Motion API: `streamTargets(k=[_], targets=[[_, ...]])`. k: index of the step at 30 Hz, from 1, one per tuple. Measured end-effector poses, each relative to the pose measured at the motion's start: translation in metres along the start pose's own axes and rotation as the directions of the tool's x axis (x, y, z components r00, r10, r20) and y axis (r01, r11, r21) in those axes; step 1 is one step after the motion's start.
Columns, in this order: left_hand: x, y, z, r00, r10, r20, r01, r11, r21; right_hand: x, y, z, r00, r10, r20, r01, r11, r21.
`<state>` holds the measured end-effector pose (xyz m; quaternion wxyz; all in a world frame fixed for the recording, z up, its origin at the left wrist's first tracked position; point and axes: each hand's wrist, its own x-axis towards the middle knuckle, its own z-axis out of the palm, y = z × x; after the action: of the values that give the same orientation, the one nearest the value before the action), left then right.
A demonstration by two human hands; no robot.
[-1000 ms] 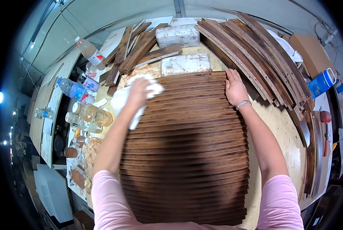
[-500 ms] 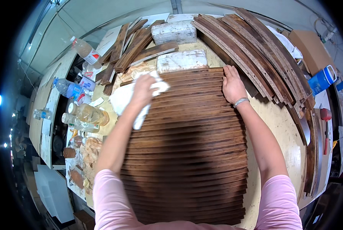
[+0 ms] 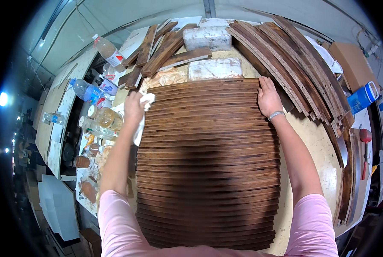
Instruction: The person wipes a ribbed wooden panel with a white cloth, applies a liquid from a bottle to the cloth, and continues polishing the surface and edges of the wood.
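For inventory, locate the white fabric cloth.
In the head view, the white fabric cloth is left of centre, in the left hand, at the dark brown wooden slats' far left corner.

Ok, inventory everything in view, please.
Slats: many, dark brown, centre
Cloth: one, white, slats' far left corner
Blocks: two, whitish, beyond slats
Short boards: several, brown, far left
Long boards: several, brown, far right
Bottles: several, mostly clear, left
Jug: one, blue, right
Box: one, tan, far right
Mallet: one, red, right
Table: one, pale, underneath
Bracelet: one, silver, right wrist
Sleeves: two, pink, lower edge
Left hand: one, bare, on cloth
Right hand: one, bare, slats' far right corner
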<state>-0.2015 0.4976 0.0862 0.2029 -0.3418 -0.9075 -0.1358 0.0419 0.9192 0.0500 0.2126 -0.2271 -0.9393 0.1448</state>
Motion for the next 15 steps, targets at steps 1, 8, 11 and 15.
streamTargets(k=[1, 8, 11, 15], targets=[[-0.007, 0.01, 0.009, 0.997, 0.034, -0.064, -0.034, 0.999, 0.001, 0.001, -0.001, 0.0, 1.0, -0.002, -0.002, 0.002, 1.0, 0.001], [0.003, 0.09, 0.011, 0.963, 0.27, 0.0, -0.241, 0.858, -0.454, -0.001, 0.001, -0.005, 1.0, -0.012, -0.001, 0.012, 1.0, 0.003], [-0.006, 0.049, 0.003, 0.998, 0.043, 0.048, -0.025, 0.944, -0.329, -0.001, 0.003, -0.006, 1.0, 0.006, -0.008, -0.006, 1.0, 0.006], [-0.008, 0.088, 0.022, 0.999, -0.046, -0.022, 0.042, 0.987, -0.153, -0.005, -0.007, -0.005, 0.999, 0.033, -0.005, -0.033, 0.999, 0.013]])
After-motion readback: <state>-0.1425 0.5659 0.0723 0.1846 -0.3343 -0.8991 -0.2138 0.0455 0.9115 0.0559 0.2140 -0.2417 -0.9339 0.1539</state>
